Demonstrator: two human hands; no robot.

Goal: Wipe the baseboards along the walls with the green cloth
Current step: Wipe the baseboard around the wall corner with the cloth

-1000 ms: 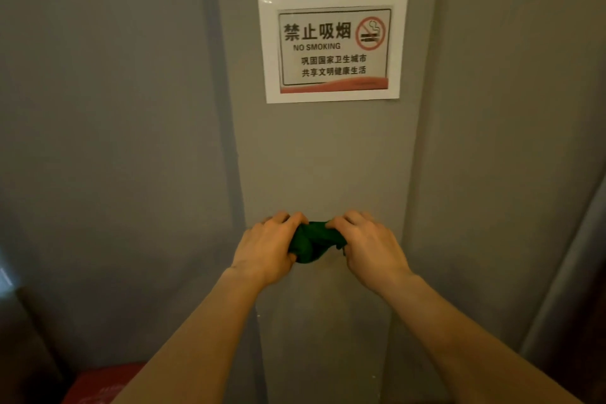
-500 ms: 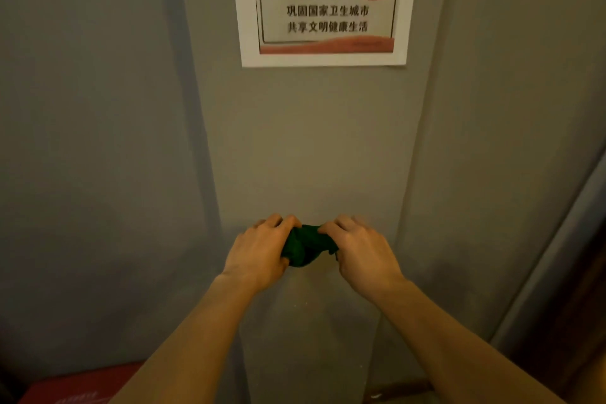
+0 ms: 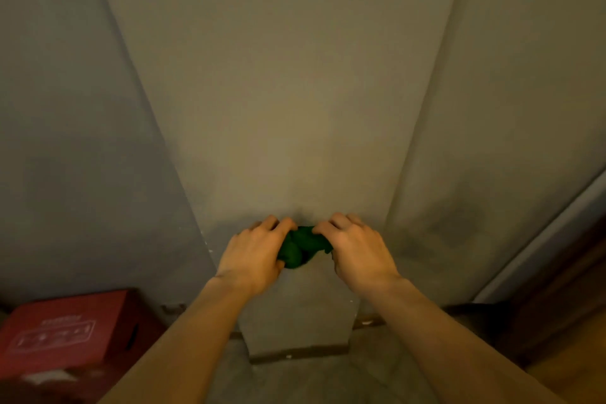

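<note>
A bunched dark green cloth (image 3: 300,248) is held between both my hands in front of a grey wall column (image 3: 282,108). My left hand (image 3: 254,254) grips its left side and my right hand (image 3: 357,249) grips its right side, fingers curled over it. Below, a thin brownish baseboard strip (image 3: 298,352) runs along the foot of the column where it meets the grey floor. Another short piece of baseboard (image 3: 369,321) shows to the right of the column's base.
A red cardboard box (image 3: 65,331) sits on the floor at the lower left against the wall. A pale door frame (image 3: 541,239) and dark wooden door stand at the right. Grey wall panels flank the column.
The view has tilted downward: the no-smoking sign has left the top of the frame and the floor, baseboard and red box have come into view. Both hands still hold the cloth.
</note>
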